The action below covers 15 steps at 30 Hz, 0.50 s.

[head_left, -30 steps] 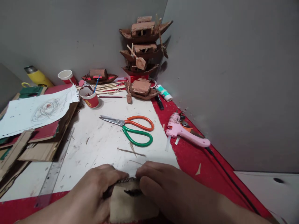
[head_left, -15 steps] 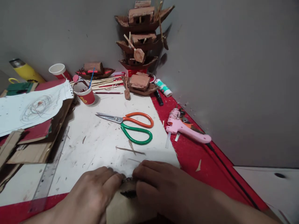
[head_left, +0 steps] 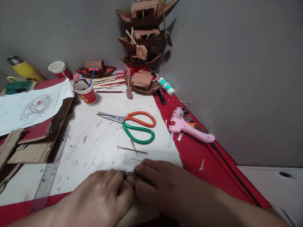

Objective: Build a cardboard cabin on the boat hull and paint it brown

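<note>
At the bottom middle, my left hand [head_left: 104, 192] and my right hand [head_left: 158, 186] meet around a piece of brown cardboard [head_left: 131, 180]. Fingers of both hands are curled over its far edge, so only a small strip shows between them. Its lower part runs down below my hands, mostly covered. Beyond my fingers lie scissors [head_left: 120, 119] with one orange and one green handle, blades pointing left. Thin cardboard scraps [head_left: 132, 150] rest between the scissors and my hands.
A pink glue gun [head_left: 191, 130] lies right on red cloth [head_left: 213, 176]. Behind are a paint-stained cup [head_left: 88, 96], wooden sticks [head_left: 109, 82], a small model boat [head_left: 144, 83] and stacked boats [head_left: 142, 37]. A clear ruler [head_left: 50, 173] and cardboard pile [head_left: 30, 153] lie left.
My left thumb has moved right and in, toward my right hand, covering the dark gap that showed in the cardboard. The view has tilted slightly.
</note>
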Tool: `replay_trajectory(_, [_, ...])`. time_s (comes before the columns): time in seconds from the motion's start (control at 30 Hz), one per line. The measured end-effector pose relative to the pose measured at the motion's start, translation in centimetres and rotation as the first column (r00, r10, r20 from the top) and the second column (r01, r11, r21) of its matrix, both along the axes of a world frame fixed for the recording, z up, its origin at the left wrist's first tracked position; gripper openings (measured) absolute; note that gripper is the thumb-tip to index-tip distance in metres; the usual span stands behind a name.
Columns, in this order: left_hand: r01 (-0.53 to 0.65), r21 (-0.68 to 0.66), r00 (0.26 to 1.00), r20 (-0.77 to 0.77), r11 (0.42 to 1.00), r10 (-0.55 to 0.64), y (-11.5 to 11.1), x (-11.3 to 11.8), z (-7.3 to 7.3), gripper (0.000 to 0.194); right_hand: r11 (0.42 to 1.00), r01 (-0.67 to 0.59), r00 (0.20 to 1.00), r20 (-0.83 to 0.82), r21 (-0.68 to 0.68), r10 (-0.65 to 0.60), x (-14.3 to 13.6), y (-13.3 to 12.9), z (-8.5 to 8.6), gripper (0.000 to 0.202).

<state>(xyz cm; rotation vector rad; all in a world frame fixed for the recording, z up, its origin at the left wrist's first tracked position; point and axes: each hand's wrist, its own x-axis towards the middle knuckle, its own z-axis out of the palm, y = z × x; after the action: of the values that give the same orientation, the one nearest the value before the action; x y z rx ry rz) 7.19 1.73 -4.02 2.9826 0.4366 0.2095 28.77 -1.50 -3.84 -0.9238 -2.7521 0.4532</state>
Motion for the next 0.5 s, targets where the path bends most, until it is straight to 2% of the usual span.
replay_trajectory(0.13, [0.003,-0.015,0.999,-0.034,1.0,-0.003,0.3,-0.2,0.2,0.02,0.996,0.027,1.0,-0.005,-0.084,-0.028,0.2,0.3,0.0,0.005])
replay_trajectory(0.23, [-0.046,-0.182,0.998,0.023,0.982,0.052,0.6,-0.5,0.2,0.021,0.988,0.084,0.996,0.0,-0.128,-0.085,0.4,0.2,0.1,0.008])
replay_trajectory(0.37, [-0.147,-0.467,0.979,0.055,0.872,0.195,1.1,-0.6,0.7,0.018,0.993,0.08,0.997,0.01,-0.083,-0.079,0.4,-0.1,0.0,0.005])
replay_trajectory(0.5, [-0.252,-0.554,0.95,0.015,0.793,0.313,1.4,-0.7,1.0,0.02,0.992,0.083,0.997,0.015,-0.098,-0.082,0.5,-0.3,-0.3,0.008])
